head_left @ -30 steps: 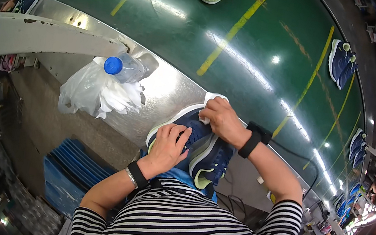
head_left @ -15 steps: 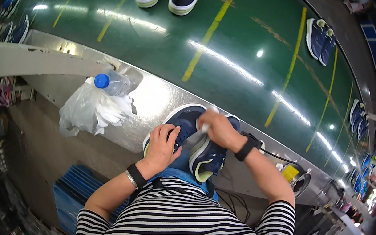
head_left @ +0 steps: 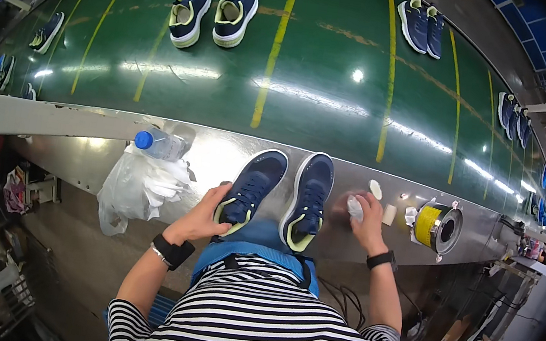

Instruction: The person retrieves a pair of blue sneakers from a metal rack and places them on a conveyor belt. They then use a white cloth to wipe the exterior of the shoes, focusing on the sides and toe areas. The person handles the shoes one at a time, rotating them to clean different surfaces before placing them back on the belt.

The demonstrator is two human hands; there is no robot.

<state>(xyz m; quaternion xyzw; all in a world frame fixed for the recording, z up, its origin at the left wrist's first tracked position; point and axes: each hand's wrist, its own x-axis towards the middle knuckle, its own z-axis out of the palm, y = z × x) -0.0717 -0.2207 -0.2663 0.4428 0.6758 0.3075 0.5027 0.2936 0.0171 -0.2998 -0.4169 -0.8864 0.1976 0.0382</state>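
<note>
Sneakers — a navy pair with pale yellow-green heel trim — sit side by side on the steel ledge before the green conveyor (head_left: 340, 83). My left hand (head_left: 201, 216) cups the heel of the left sneaker (head_left: 251, 190), fingers curled on it; my right hand (head_left: 366, 221) pinches a crumpled white cloth (head_left: 355, 207) just beside the right sneaker (head_left: 309, 199). Light, I judge, soft in the upper, stiffer at the sole — heel is the best hold.

Bottle (head_left: 160, 145), tape roll (head_left: 436, 226) flank shoes (head_left: 278, 195).
</note>
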